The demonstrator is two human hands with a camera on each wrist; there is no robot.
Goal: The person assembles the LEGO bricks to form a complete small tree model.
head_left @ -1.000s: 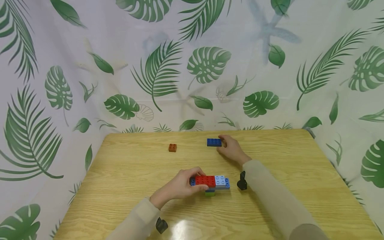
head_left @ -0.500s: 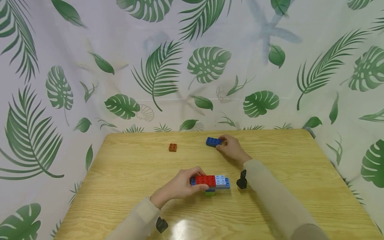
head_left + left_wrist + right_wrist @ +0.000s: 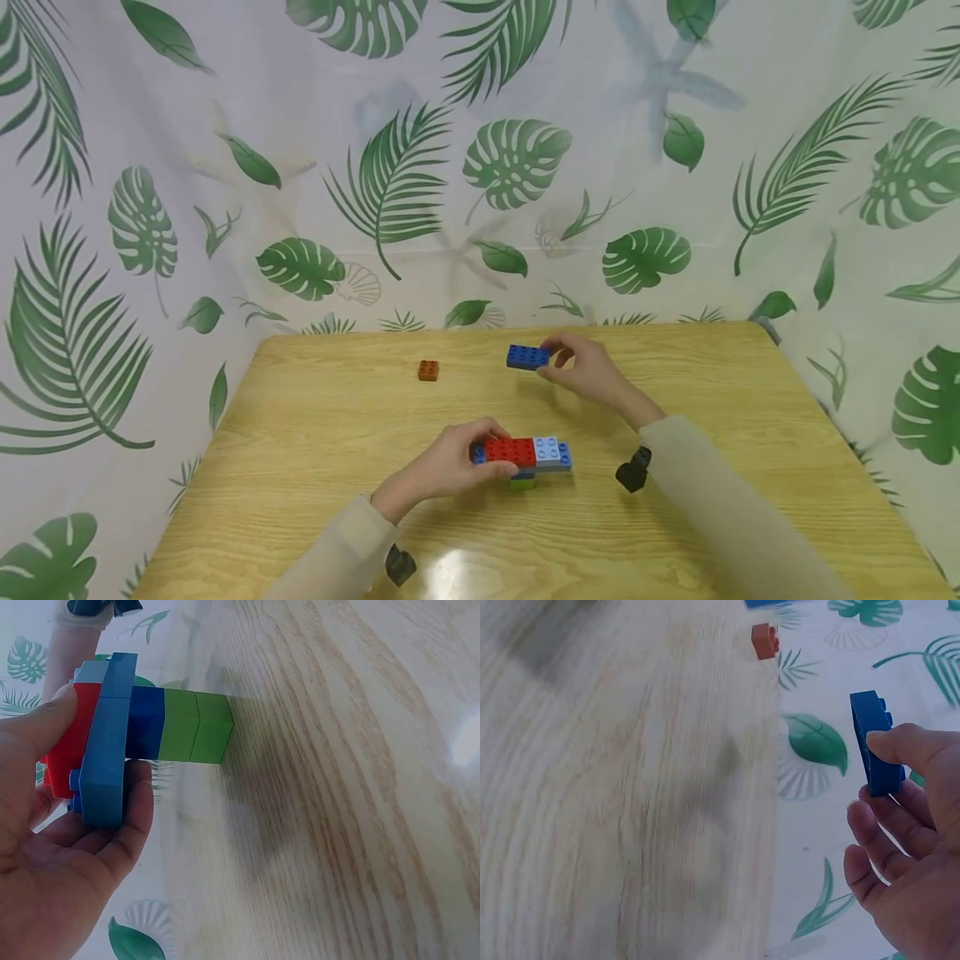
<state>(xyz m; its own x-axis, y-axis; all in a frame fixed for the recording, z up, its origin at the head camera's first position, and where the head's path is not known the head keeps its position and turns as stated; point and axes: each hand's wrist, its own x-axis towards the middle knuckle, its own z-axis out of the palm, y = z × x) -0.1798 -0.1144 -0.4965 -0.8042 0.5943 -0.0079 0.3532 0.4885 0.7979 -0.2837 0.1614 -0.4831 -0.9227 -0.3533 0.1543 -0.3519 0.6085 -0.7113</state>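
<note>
My left hand [image 3: 453, 462] grips a stack of toy building bricks around its upper layers. On top are a red brick [image 3: 510, 451] and a light blue brick [image 3: 547, 451], side by side on longer blue bricks [image 3: 105, 761]. Below them, a dark blue brick [image 3: 146, 724] and green bricks [image 3: 196, 726] form a narrow column that stands on the table. Toward the back, my right hand [image 3: 588, 371] pinches a dark blue eight-stud brick [image 3: 527, 357] at its right end. In the right wrist view that brick hangs above the tabletop, clear of it.
A small orange-brown brick [image 3: 428, 371] lies on the wooden table [image 3: 315, 433] at the back left. Behind the table's far edge hangs a white leaf-patterned cloth [image 3: 420, 192]. A black wrist camera [image 3: 633, 469] sits on the right sleeve.
My right hand has taken hold of the dark blue brick, tilted it and lifted it off the table, slightly leftward. The left hand keeps its grip on the stack.
</note>
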